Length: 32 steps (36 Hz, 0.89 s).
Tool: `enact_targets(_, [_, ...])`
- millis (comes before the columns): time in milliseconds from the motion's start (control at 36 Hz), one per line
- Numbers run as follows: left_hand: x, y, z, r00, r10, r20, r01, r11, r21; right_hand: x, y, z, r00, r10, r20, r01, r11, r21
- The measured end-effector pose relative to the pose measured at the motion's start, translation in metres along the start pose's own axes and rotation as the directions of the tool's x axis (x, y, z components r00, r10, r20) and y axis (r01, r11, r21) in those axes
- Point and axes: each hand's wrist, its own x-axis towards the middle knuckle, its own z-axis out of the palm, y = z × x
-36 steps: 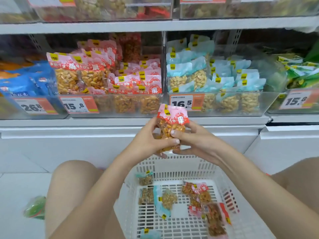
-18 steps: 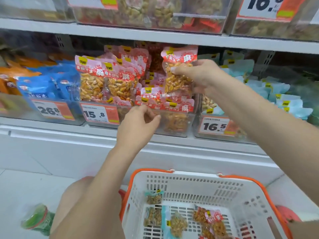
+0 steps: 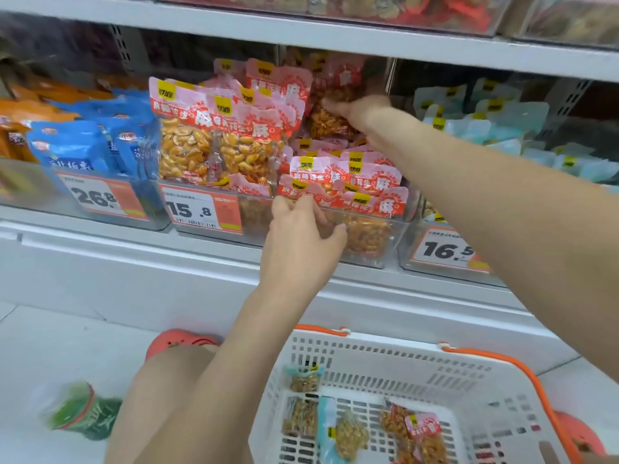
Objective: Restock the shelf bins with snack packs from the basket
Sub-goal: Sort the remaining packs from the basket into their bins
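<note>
My right hand (image 3: 356,108) reaches deep into the clear bin (image 3: 378,259) tagged 15.8 and holds a pink-topped peanut pack (image 3: 330,105) at the back of the stack. My left hand (image 3: 301,239) is at the bin's front rim, fingertips on the top of a front pink pack (image 3: 303,189). More pink peanut packs (image 3: 217,139) stand upright on the left of the bin. The white basket (image 3: 432,373) with orange handles sits below, holding several snack packs (image 3: 418,433).
A bin of blue packs (image 3: 87,142) tagged 26.8 stands to the left, a bin of pale blue packs (image 3: 502,128) tagged 16.5 to the right. A shelf board (image 3: 301,31) runs just above. A green bottle (image 3: 80,410) lies on the floor at left.
My right hand has carried the pink pack up from above the basket and pushed it to the back of the bin. My left hand let go of it and rose to the bin's front.
</note>
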Motion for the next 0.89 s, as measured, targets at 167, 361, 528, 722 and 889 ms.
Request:
enact_targets(167, [-0.002,0.003,0.002,1.000,-0.001,0.007,0.001,1.000,0.021,0.005,0.005,-0.002,1.000,-0.003,-0.001,0.003,1.000,-0.001])
enact_targets(361, [-0.003,0.004,0.007,1.000,0.003,0.003,-0.003,0.999,0.054,0.005,0.010,-0.002,0.999,-0.053,0.008,0.054,0.991,-0.119])
enact_targets(528, [-0.004,0.002,0.007,1.000,0.023,0.010,-0.024,0.997,0.068,0.003,0.010,-0.002,0.997,-0.074,0.003,0.071,0.944,-0.323])
enact_targets(722, [-0.008,0.000,0.006,0.999,0.026,0.030,-0.028,0.999,0.047,0.001,0.011,0.000,0.991,-0.129,-0.040,0.103,0.917,-0.385])
enact_targets(889, [-0.009,-0.002,0.006,0.999,0.026,0.029,-0.028,0.999,0.039,-0.001,0.016,0.000,0.982,-0.165,-0.094,0.119,0.919,-0.376])
